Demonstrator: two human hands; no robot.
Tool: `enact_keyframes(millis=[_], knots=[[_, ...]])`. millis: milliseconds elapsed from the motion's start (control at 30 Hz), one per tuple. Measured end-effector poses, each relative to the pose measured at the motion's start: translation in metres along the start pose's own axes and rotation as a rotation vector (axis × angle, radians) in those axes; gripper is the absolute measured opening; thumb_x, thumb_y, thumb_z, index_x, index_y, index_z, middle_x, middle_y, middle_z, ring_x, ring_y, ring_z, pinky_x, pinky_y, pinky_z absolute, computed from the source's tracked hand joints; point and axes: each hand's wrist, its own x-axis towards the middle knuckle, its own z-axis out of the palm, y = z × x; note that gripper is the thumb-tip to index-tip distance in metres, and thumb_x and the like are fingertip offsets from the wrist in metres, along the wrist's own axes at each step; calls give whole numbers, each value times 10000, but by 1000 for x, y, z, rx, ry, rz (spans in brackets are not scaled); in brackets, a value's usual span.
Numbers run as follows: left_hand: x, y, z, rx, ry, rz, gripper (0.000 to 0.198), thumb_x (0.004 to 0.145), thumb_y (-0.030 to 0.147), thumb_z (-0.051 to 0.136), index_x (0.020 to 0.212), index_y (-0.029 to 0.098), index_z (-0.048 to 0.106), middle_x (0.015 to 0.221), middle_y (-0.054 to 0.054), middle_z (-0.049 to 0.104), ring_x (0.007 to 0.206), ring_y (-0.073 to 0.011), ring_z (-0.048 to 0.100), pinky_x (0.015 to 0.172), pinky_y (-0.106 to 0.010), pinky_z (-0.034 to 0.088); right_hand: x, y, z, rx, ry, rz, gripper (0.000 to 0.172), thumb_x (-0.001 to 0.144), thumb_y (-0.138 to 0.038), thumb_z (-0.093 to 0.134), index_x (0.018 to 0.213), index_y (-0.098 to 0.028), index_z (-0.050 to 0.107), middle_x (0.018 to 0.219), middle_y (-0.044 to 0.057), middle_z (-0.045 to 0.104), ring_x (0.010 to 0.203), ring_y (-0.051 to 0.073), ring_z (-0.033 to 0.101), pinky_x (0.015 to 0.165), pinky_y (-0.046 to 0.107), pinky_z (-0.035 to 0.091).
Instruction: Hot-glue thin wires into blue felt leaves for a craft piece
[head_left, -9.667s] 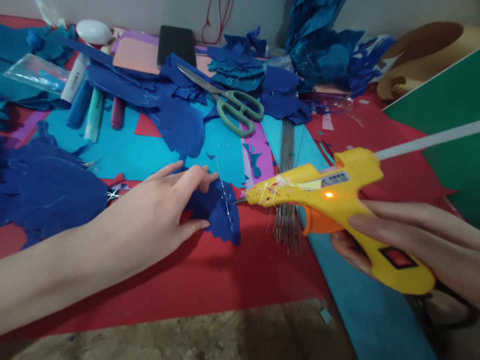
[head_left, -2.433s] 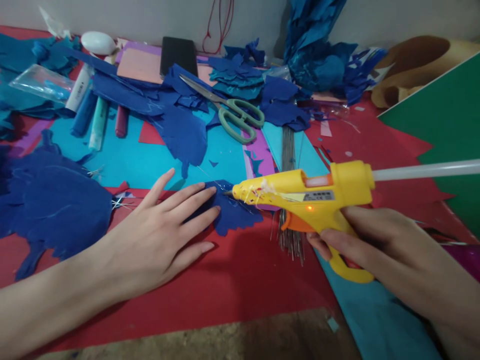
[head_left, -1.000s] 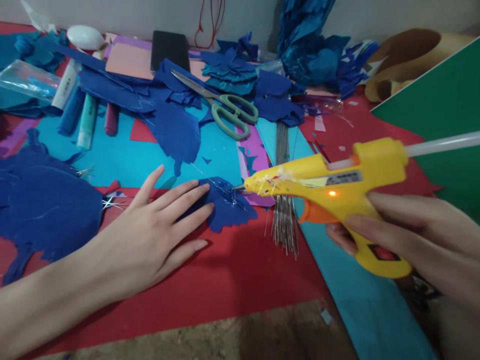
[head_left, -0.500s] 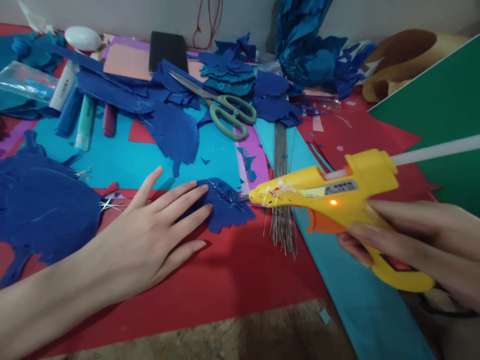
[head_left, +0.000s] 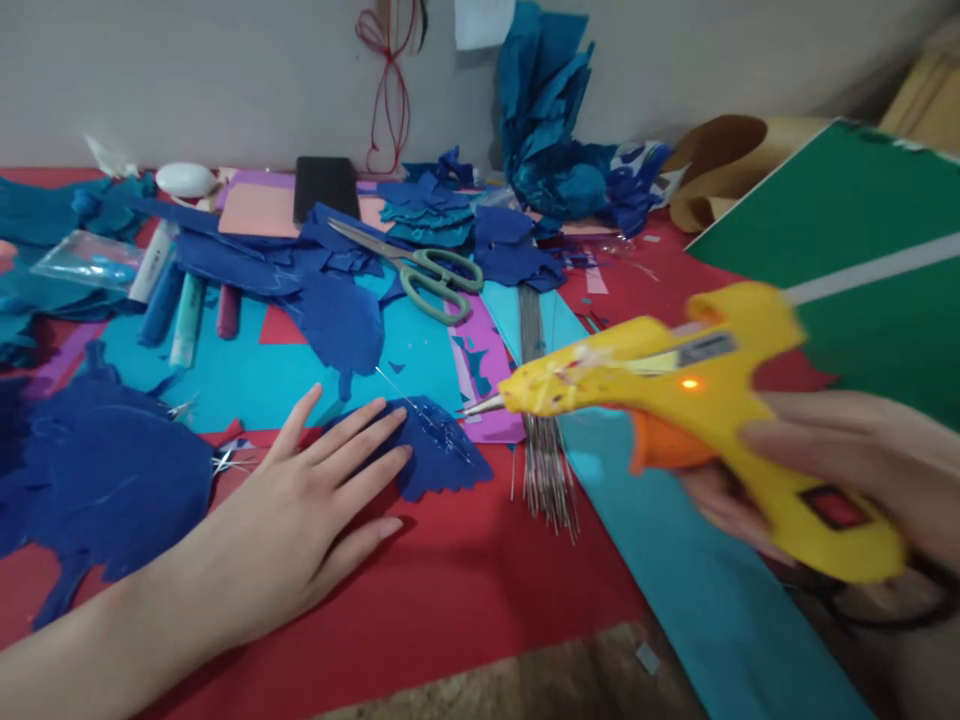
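The left hand (head_left: 322,500) is spread flat, holding nothing, with its fingertips on top of a dark blue piece (head_left: 427,475). The right hand (head_left: 862,450) is wrapped around the handle of a yellow glue gun (head_left: 600,370), which has a little orange light glowing on its side. The blue piece lies on the red surface (head_left: 487,590), in front of the left fingers. A thin wire (head_left: 397,388) lies across it, and shiny glue (head_left: 446,435) sits along the wire. The gun's tip is right by the edge of the piece, but I can't tell if they touch.

The tip may be hot, so if the right hand swung to the left, it could burn a finger. If the left hand came up too soon, the piece could slide and the wire could slip out of the wet glue. A big squeeze could make a messy blob.

Now the counting: one glue gun, one white glue stick (head_left: 877,270), one pair of scissors (head_left: 405,255), four fat tubes (head_left: 187,320) side by side, one black flat thing (head_left: 326,190) and one white oval thing (head_left: 186,180). There is one bunch of wires (head_left: 544,440), with too many in it to count.
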Motion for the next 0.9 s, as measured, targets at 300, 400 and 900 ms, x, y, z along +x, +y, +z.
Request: enact_keyframes(millis=[300, 400, 900], knots=[[2, -5, -9, 5, -69, 25, 344, 865, 346, 374, 1165, 201, 457, 1334, -54, 383, 1254, -198, 294, 1060, -462, 5, 17, -17, 32, 105, -97, -100, 426, 736, -556, 424, 500, -205, 374, 429, -37, 288, 387, 96, 289, 338, 220, 236], [3, -5, -9, 7, -75, 16, 343, 868, 343, 368, 1165, 199, 458, 1343, -58, 365, 1253, -202, 296, 1056, -474, 5, 22, -17, 31, 75, -133, -227, 400, 781, -472, 407, 488, -204, 354, 420, -36, 324, 362, 88, 303, 314, 211, 235], [1, -4, -9, 22, -67, 30, 352, 874, 359, 349, 1165, 189, 452, 1323, -76, 395, 1259, -196, 285, 1055, -487, 55, 15, 13, -3, -98, -15, -415, 98, 661, -371, 637, 732, -306, 619, 572, 6, 578, 437, 136, 486, 370, 248, 386]])
